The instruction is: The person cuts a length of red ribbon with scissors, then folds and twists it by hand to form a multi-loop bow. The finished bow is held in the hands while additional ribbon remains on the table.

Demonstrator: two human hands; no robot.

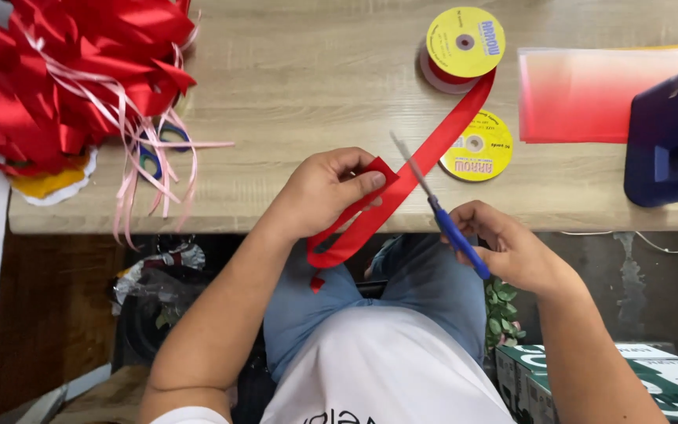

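Note:
My left hand [325, 191] pinches a folded loop of red ribbon [441, 133] at the table's front edge. The ribbon runs up and right from there to a spool with a yellow face [464, 43] at the back. My right hand [504, 247] grips blue-handled scissors [455, 235]. Their metal blades [410, 161] cross the taut ribbon just right of my left thumb. A loop of the ribbon hangs down below the table edge over my lap.
A second yellow-faced spool [479, 146] lies flat beside the ribbon. A pile of red bows with pink streamers [72, 71] fills the table's left end. Red-and-white gradient paper [598, 94] and a dark blue tape dispenser [668, 137] sit at the right. Green boxes [629, 385] stand on the floor.

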